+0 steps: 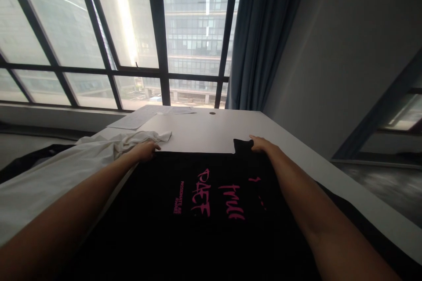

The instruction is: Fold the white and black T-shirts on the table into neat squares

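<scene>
A black T-shirt (211, 237) with pink lettering is spread sideways over the white table, its near part reaching below the picture's edge. At its far left corner, my left hand (147, 150) pinches the fabric edge between closed fingers. My right hand (260, 143) grips the far right part, beside a short piece that looks like a sleeve and juts beyond the straight far edge. Between both hands the cloth looks fairly flat. A crumpled white garment (99, 154) lies just left of my left hand.
The white table (204, 129) runs toward tall windows. Papers (133, 119) lie at its far left, and a small round brown spot (212, 113) marks the far end. Dark cloth (36, 158) shows at left. A blue curtain (260, 44) hangs behind, next to a grey wall.
</scene>
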`<act>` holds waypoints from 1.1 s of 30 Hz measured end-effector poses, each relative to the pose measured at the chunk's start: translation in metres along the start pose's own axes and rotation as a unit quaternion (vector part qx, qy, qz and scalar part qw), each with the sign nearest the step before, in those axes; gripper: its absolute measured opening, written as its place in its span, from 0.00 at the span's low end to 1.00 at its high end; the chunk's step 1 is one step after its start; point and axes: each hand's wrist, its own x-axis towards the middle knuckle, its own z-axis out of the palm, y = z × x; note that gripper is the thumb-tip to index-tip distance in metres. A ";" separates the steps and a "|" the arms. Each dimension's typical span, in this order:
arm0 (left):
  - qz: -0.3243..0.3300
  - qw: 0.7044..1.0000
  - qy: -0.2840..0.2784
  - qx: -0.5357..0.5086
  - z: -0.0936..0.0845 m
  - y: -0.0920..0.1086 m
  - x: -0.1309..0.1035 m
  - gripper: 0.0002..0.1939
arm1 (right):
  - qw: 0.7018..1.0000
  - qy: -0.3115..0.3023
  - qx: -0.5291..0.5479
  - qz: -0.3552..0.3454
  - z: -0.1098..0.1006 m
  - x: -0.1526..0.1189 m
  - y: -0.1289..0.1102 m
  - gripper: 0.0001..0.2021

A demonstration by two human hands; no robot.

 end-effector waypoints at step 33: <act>-0.020 0.978 0.207 -0.032 0.007 0.039 -0.200 0.14 | 0.975 0.028 0.171 -0.139 0.007 -0.319 0.044 0.14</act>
